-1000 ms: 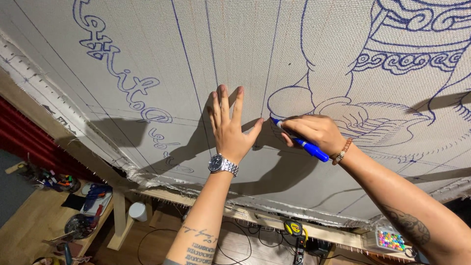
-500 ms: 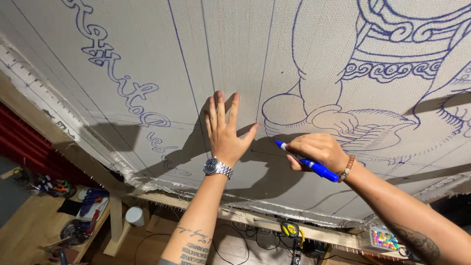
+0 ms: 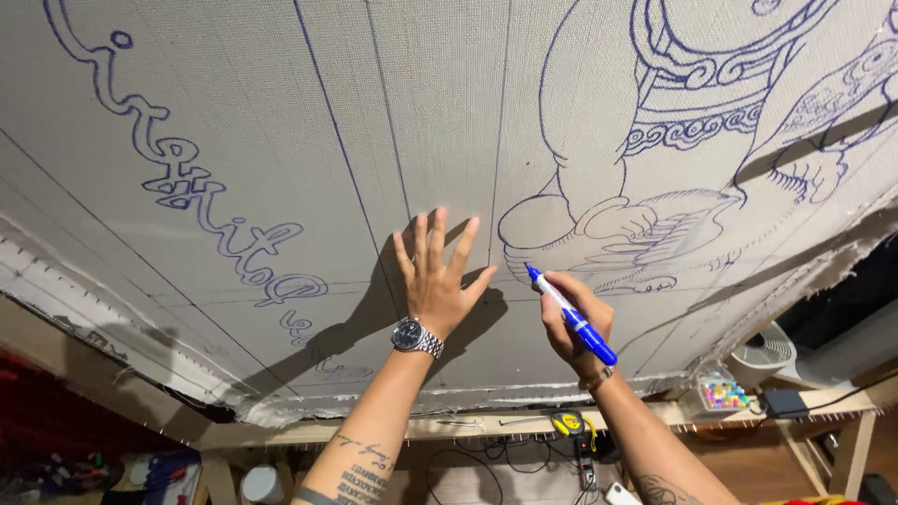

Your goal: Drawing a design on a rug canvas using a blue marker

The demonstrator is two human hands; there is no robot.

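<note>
A large pale woven cloth [image 3: 281,112] is stretched on a wooden frame [image 3: 393,428] and carries blue outline drawings of a figure and curling script. My left hand [image 3: 435,276], with a metal wristwatch [image 3: 416,337], lies flat on the cloth with fingers spread. My right hand [image 3: 575,318] grips a blue marker [image 3: 571,313]; its tip points up-left at the cloth just below the drawn figure's lower edge.
A yellow tape measure [image 3: 568,424] lies on the frame's bottom rail. A small clear box of coloured bits [image 3: 718,391] and a white fan [image 3: 762,353] sit at lower right. Cables hang below. Clutter lies on the floor at lower left.
The view has shifted, so both hands sit lower and more central in the picture. The right hand with the marker has drawn slightly away from the figure's outline. The left hand stays flat on the cloth.
</note>
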